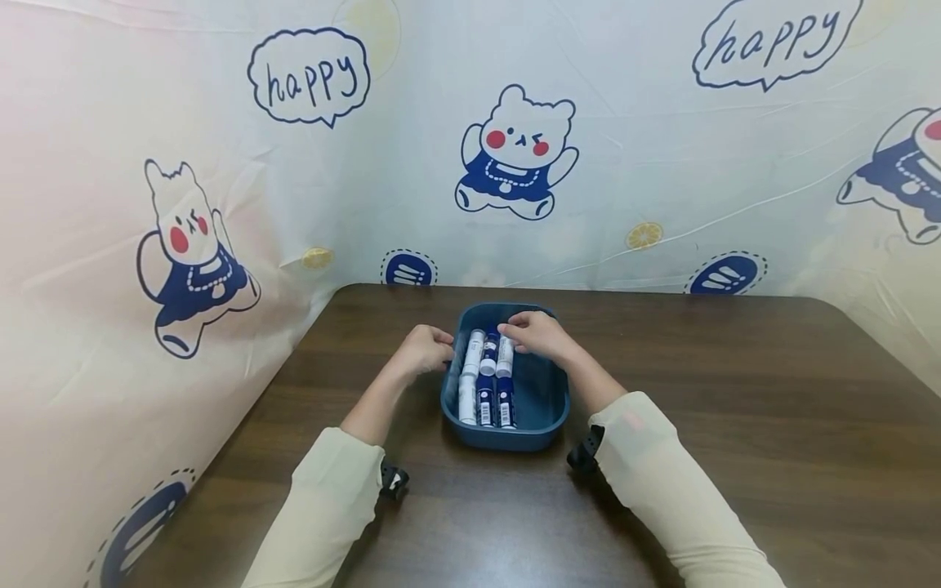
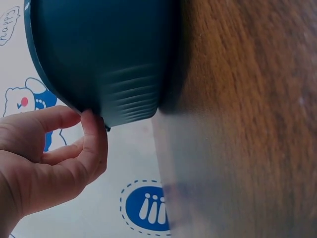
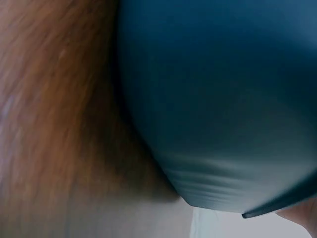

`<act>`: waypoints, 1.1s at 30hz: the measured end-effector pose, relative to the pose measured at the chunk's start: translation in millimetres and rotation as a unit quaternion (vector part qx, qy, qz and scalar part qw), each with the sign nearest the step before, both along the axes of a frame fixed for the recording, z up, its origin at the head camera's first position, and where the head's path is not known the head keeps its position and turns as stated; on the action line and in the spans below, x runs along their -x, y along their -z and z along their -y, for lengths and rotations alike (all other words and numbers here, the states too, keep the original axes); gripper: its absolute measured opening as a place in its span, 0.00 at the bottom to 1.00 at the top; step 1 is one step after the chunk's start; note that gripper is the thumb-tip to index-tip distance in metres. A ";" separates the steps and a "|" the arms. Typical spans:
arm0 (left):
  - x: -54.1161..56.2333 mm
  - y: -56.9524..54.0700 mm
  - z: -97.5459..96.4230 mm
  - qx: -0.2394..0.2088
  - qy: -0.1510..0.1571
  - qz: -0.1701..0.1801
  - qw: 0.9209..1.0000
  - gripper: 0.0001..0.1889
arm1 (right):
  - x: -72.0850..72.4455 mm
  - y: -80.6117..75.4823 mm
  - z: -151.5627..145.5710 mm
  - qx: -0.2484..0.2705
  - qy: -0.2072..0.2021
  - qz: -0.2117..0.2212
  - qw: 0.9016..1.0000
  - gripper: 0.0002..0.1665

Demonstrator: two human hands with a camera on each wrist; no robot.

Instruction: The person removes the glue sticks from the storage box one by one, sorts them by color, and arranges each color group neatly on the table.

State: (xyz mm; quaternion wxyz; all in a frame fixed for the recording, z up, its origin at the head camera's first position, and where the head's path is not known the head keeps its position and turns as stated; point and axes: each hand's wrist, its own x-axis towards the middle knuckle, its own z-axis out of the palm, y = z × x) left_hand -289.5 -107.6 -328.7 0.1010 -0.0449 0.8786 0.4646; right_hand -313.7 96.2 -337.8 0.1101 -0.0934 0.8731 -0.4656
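Note:
A dark blue plastic basket (image 1: 507, 441) stands on the table. White and dark-blue cylindrical tubes (image 1: 486, 400), some with barcode labels, lie in two rows along its left side. My left hand (image 1: 425, 349) is at the basket's left rim; in the left wrist view its thumb and forefinger (image 2: 93, 131) pinch the rim. Over the back right of the basket, my right hand (image 1: 542, 335) has its bent fingertips at the far end of a white tube (image 1: 505, 359), covering that end. The right wrist view is mostly filled by the basket's outer wall (image 3: 213, 109), with a sliver of hand at the corner.
The brown wooden table (image 1: 735, 408) stretches out on both sides of the basket. Behind and to the left hangs a pale curtain (image 1: 412, 163) with cartoon prints. Black wrist straps (image 1: 586, 451) show below both light sleeves.

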 end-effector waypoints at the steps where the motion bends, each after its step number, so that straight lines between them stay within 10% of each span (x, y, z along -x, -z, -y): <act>1: 0.0 -0.1 -0.1 0.000 0.001 -0.001 1.000 0.17 | 0.6 0.8 0.8 -0.001 0.003 0.004 1.000 0.33; 33: 1.7 2.0 -1.0 0.004 0.008 -0.009 1.000 0.16 | 9.7 23.2 17.4 -0.109 0.031 0.007 0.994 0.26</act>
